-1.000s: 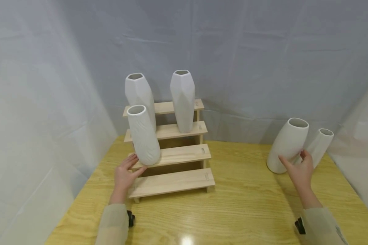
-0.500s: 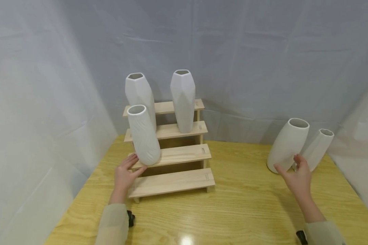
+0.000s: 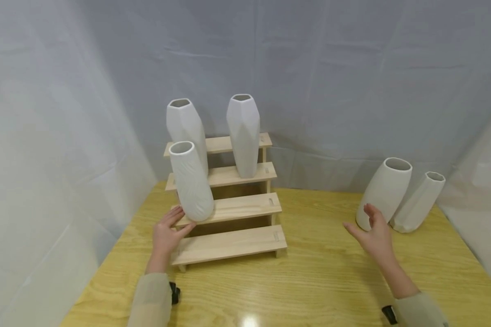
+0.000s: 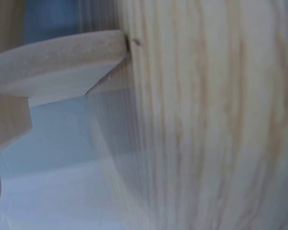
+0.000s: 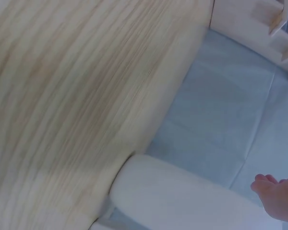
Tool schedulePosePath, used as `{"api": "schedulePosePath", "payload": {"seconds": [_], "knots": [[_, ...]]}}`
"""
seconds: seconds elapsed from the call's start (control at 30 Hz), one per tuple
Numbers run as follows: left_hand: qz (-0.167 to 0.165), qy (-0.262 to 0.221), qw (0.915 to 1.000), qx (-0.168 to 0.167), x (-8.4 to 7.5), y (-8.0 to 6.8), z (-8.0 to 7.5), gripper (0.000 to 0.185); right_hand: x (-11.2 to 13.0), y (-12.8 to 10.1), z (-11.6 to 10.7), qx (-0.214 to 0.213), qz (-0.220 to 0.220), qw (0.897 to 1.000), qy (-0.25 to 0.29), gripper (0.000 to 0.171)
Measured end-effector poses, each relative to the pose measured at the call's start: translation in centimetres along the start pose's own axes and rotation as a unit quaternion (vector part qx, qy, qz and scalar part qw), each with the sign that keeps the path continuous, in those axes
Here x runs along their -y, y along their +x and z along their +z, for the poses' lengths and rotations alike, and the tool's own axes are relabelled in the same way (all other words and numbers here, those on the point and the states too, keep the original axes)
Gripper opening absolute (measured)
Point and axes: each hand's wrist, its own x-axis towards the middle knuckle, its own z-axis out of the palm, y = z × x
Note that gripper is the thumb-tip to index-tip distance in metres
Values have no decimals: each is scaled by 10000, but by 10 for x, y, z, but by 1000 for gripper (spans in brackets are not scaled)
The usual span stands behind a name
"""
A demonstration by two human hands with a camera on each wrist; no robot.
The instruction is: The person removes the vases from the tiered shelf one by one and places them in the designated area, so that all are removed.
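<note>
A four-step wooden stand (image 3: 229, 243) stands on the left of the table. On its second step from the bottom is a white textured vase (image 3: 191, 181). My left hand (image 3: 166, 234) is at that vase's base, fingers and thumb spread and fairly straight; contact is unclear. Only a sliver of this hand shows in the left wrist view. My right hand (image 3: 377, 237) holds nothing, its thumb and fingers apart, before a smooth, wide white vase (image 3: 386, 186). In the right wrist view its fingers are beside the wide vase (image 5: 182, 199). Right of that stands a slimmer white vase (image 3: 419, 202).
Two faceted white vases stand higher on the stand, a left one (image 3: 185, 120) and a right one (image 3: 243, 136). The front vase hides the left one's base. The wooden table (image 3: 319, 254) stretches between stand and right-hand vases. Pale sheeting (image 3: 331, 81) hangs behind.
My right hand has come away from between the two right-hand vases, moving left and slightly toward me. Those vases stay where they were. My left hand and the textured vase remain nearly still.
</note>
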Motion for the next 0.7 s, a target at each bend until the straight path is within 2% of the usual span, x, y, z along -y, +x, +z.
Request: {"api": "schedulePosePath", "payload": {"seconds": [0.33,0.7], "knots": [[28,-54,10000,-16,1,0,0,47,21,0,28,414,-292,9982,333,77],[-40,-130,9999,44,0,0,-1,47,49,4,63,954,-628,9929,316,79]]}}
